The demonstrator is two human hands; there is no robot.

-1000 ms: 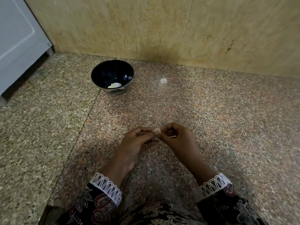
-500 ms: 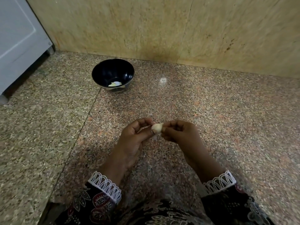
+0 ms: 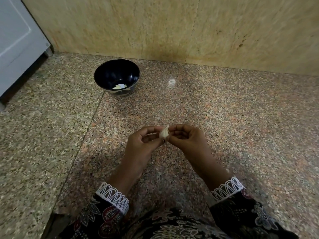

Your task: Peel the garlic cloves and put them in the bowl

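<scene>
Pinching a garlic clove point(image 3: 164, 134) between my left hand point(image 3: 140, 147) and right hand point(image 3: 187, 144), fingers curled round it. The black bowl point(image 3: 116, 77) sits well apart on the floor point(image 3: 224, 109), pale cloves point(image 3: 119, 86) inside.

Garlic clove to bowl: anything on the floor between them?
Nothing: the head view shows only bare speckled floor between the garlic clove and the bowl.

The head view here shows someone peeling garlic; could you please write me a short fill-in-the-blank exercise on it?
1. The pale garlic clove is pinched between the fingers of ____ hands.
2. The round black bowl stands on the speckled granite ____.
3. Something pale lies ____ the bowl.
4. The sleeves' white lace cuffs sit at the ____.

Missing words: both; floor; inside; wrists
</scene>
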